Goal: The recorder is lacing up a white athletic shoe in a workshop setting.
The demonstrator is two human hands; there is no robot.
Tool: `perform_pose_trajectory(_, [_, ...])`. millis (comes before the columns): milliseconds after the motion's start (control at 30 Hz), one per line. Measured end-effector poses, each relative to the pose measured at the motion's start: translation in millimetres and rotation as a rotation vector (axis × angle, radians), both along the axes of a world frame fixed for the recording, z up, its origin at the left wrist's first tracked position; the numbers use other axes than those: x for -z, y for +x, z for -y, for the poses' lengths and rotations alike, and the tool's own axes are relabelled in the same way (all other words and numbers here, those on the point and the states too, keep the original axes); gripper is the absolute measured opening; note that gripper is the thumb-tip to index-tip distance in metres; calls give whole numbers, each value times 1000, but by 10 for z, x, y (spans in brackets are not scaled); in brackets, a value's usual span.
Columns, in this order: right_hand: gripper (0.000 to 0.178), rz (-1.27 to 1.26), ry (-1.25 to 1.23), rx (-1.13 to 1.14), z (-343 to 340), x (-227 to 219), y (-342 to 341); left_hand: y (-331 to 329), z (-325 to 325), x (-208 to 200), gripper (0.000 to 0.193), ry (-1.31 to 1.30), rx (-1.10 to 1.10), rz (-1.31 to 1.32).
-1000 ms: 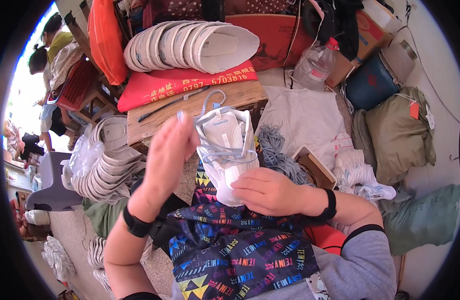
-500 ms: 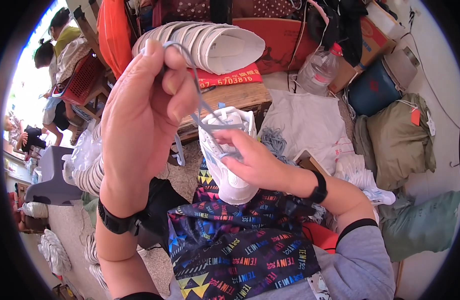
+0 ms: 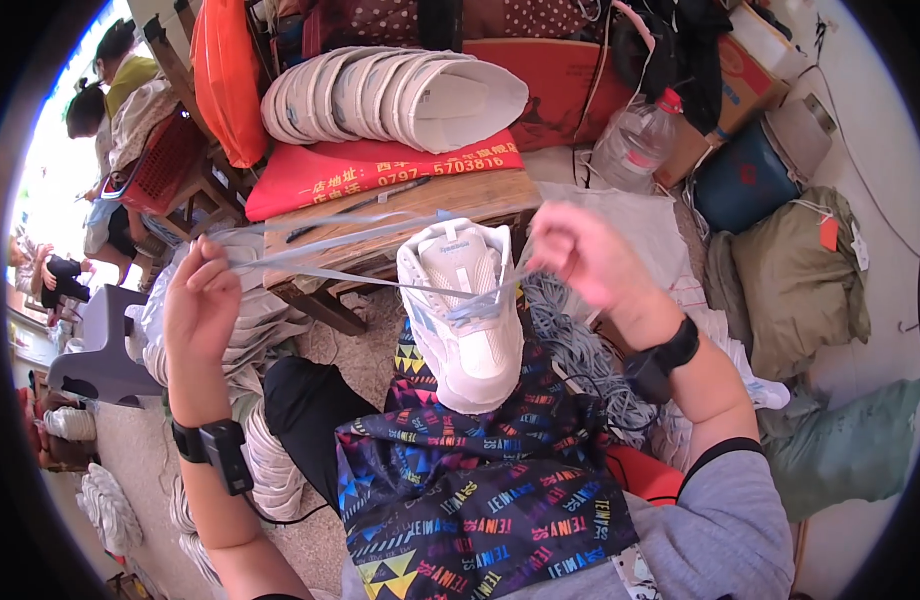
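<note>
While both hands' fingers pinch lace point(image 3: 340, 250) taut, red printed bag point(image 3: 380, 165) lies behind shoe point(image 3: 465, 310).

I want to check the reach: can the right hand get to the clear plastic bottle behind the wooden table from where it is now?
Probably yes. The right hand is raised just below the plastic bottle, with only pale cloth between them. But its fingers pinch the shoelace of the white shoe, so it is not free.

White sneaker point(image 3: 465, 310) upright on lap, grey lace point(image 3: 330, 245) stretched left
</note>
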State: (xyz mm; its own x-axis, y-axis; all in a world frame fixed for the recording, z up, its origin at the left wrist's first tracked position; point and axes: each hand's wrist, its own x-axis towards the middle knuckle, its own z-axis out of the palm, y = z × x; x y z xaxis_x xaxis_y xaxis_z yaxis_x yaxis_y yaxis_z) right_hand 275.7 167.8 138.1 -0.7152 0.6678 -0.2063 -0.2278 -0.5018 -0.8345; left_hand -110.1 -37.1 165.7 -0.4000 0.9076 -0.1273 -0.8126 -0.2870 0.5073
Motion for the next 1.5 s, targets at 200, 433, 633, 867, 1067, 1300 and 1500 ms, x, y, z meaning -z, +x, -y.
perform_pose_trajectory(200, [19,-233,-133,315,-978,-155,757,-1284,729,752,12,-212,-229,171])
perform_pose_trajectory(433, [41,-58,-224,842,-1963,-179,2789,-2797,2336,1353,18,-683,-815,-4])
perform_pose_trajectory(633, [18,221,-24,1272,-1984,263,4198,-3183,3011,1350,24,-440,-699,-238])
perform_pose_trajectory(867, [18,729,205,614,-717,491,1731,-156,483,1054,16,-701,-255,-1184])
perform_pose_trajectory(1067, [21,393,622,-5,271,629,172,1416,-255,904,24,-359,81,-971])
perform_pose_trajectory(1300, [25,549,741,-116,405,697,107,1754,-255,966,23,-383,244,-908])
perform_pose_trajectory(1500, [23,549,708,-68,330,675,93,1767,-234,965,24,-427,340,-880])
